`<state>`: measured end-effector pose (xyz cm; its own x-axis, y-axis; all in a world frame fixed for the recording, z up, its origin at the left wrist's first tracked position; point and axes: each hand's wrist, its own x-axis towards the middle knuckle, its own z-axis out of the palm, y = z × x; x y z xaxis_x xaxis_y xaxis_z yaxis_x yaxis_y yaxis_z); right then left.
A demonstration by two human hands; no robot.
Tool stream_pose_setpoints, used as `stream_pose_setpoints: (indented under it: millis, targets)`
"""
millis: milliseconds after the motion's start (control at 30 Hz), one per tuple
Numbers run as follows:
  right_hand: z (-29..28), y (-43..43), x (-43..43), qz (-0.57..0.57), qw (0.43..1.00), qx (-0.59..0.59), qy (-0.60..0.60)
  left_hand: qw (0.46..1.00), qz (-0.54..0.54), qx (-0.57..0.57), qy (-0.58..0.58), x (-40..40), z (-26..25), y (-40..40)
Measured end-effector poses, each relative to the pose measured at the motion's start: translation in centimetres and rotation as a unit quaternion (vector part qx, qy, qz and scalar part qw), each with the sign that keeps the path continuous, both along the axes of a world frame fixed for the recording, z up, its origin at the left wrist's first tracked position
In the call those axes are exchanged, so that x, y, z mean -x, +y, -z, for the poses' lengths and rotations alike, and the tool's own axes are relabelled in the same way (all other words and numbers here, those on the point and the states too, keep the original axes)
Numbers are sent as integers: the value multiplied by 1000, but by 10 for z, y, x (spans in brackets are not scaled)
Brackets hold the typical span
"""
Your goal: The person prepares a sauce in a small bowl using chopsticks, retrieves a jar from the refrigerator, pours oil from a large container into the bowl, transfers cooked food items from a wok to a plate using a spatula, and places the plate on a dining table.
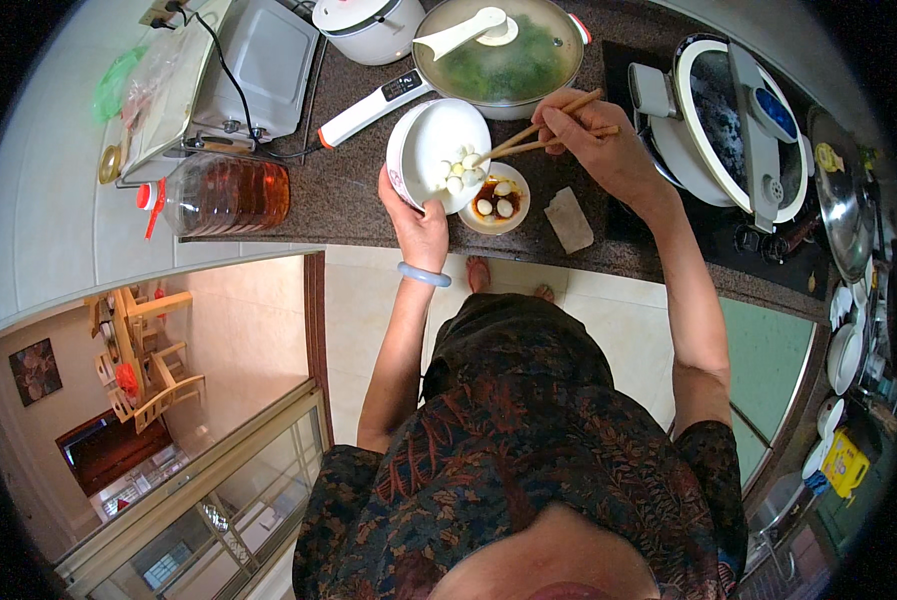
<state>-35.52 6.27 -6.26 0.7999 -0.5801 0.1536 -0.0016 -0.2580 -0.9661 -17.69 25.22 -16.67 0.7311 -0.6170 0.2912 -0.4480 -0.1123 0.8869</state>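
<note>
My left hand [420,232] holds a white bowl [432,142] by its lower side, tilted toward the right. Several small pale eggs [459,174], peeled by their look, lie in the low part of that bowl. A pair of wooden chopsticks [527,141] is gripped in my right hand [587,139], and their tips reach in among the eggs. Just below the tilted rim, a small dish [522,214] stands on the counter. It contains dark reddish-brown sauce [493,196] and a few more of the pale eggs. The tilted bowl covers the dish's left edge.
Behind the bowl stands a lidded pan [456,79] with greens inside. An electric cooker [718,135] is at the right and a white rice cooker [369,34] at the back. A jug of reddish-amber liquid [231,196] stands left. A folded cloth [568,220] lies near the counter edge [508,250].
</note>
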Motion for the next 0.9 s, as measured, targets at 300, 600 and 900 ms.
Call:
stream_pose_setpoints:
  millis: [300,600,900]
  targets:
    - [18,3,-30,-49,998,19,-20,999,13,13,28,3,-8,0]
    - [3,7,-17,-45,996,51,61,999,-6,20,30,1,-8,-4]
    - [-2,15,-25,-34,997,55,-39,999,1,25,41,0,-12,-7]
